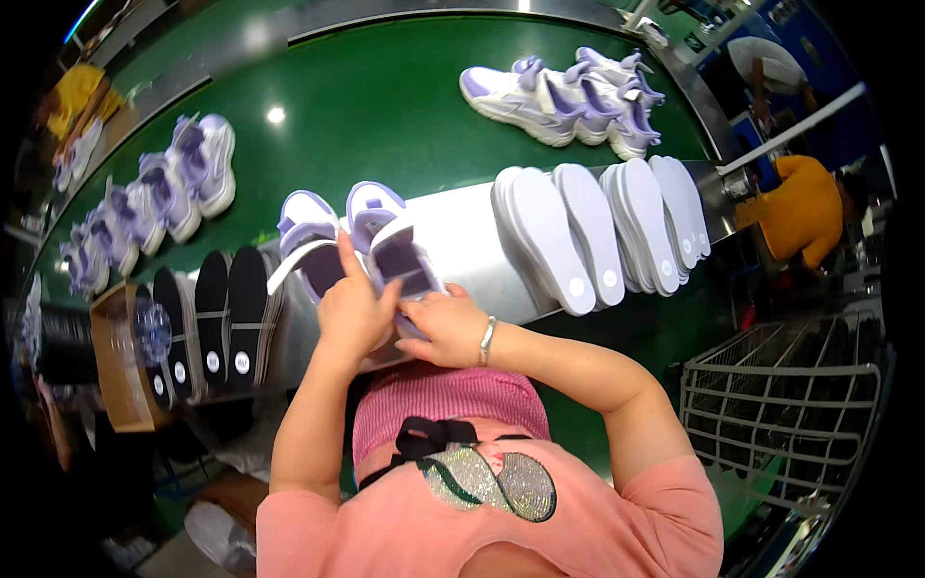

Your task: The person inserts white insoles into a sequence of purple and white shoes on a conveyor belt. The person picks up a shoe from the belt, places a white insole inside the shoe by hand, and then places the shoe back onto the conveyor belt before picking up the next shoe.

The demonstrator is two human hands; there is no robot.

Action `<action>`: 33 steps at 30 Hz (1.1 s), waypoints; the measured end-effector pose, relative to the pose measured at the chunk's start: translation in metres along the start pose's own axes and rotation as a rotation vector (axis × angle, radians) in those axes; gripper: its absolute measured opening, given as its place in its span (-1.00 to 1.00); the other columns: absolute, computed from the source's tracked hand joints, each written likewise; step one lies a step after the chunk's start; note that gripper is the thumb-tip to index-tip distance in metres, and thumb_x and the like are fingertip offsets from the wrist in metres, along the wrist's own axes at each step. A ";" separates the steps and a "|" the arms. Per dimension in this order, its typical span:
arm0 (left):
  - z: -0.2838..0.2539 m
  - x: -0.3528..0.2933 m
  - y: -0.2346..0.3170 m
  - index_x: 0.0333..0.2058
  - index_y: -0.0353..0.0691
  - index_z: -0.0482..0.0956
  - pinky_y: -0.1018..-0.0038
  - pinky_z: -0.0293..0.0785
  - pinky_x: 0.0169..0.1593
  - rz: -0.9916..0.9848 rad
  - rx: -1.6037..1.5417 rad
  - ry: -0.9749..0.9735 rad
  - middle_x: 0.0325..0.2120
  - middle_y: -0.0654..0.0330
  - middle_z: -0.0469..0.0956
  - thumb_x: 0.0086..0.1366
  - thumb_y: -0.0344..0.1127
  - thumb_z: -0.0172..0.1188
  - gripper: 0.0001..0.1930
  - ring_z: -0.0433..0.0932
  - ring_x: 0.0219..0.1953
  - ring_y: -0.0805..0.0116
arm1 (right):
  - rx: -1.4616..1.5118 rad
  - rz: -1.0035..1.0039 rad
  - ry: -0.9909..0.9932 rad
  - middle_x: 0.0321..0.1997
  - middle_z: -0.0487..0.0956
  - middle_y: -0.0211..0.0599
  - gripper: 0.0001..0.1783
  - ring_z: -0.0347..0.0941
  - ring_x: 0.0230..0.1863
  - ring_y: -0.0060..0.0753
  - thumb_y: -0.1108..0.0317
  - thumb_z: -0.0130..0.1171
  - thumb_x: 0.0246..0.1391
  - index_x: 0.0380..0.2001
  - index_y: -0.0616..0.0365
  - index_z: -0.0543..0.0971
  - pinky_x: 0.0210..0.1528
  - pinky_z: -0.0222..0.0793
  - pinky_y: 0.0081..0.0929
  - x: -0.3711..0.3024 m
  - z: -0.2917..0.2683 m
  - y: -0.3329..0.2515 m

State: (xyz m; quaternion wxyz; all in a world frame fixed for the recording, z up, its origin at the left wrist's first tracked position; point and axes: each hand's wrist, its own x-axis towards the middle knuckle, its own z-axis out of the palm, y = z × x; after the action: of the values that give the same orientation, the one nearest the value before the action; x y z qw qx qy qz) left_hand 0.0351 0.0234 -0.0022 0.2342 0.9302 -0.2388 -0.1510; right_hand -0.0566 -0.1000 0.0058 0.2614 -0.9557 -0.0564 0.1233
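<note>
Two white and lavender sneakers stand side by side in front of me, toes away, their white straps lifted open. My left hand (355, 313) lies at the near inner side of the right sneaker (377, 207). Its index finger stretches up between the pair, and its thumb presses on that sneaker's collar; the other fingers are hidden. My right hand (448, 326) is closed at the heel end of the same sneaker, its thumb underneath. The left sneaker (307, 214) stands against my left index finger. A dark lining shows inside both.
White insoles (551, 236) lie in stacks at right, black insoles (249, 313) at left beside a cardboard box (120, 361). More sneakers (159, 197) stand on the green belt (356, 96), others (564, 101) at far right. A wire rack (780, 414) stands low at right. People work around.
</note>
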 end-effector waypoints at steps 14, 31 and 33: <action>-0.036 0.184 -0.019 0.08 -0.29 0.15 0.28 0.33 -0.12 0.222 -0.134 0.607 -0.17 -0.09 0.41 0.12 -0.31 0.06 -0.46 0.41 -0.15 -0.02 | -0.428 0.625 0.638 0.12 0.21 -0.03 -0.51 0.04 0.18 0.04 0.17 0.24 -0.29 -0.16 -0.07 0.47 0.15 0.05 -0.16 0.007 -0.157 0.296; 0.062 0.075 -0.010 -0.10 -0.35 0.33 0.34 0.33 -0.10 0.252 -0.382 0.267 -0.19 -0.05 0.40 0.09 -0.35 0.09 -0.61 0.40 -0.16 0.09 | -0.083 0.768 0.540 -0.28 0.55 -0.13 -0.40 0.47 -0.20 -0.21 -0.03 0.28 -0.35 -0.22 0.14 0.52 -0.12 0.32 -0.38 0.078 -0.217 0.262; 0.048 0.072 0.001 -0.10 -0.34 0.34 0.36 0.33 -0.10 0.207 -0.518 0.253 -0.19 -0.03 0.41 0.11 -0.34 0.08 -0.63 0.40 -0.16 0.13 | 0.008 0.649 0.522 -0.30 0.55 -0.12 -0.41 0.48 -0.22 -0.21 -0.04 0.29 -0.36 -0.25 0.14 0.53 -0.14 0.32 -0.39 0.070 -0.223 0.214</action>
State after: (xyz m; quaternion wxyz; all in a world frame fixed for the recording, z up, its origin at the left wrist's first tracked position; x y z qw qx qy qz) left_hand 0.0763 -0.0324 -0.0546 0.5055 0.8218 -0.2545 -0.0650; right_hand 0.0796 -0.3794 0.0676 0.2183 -0.9220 0.3162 -0.0471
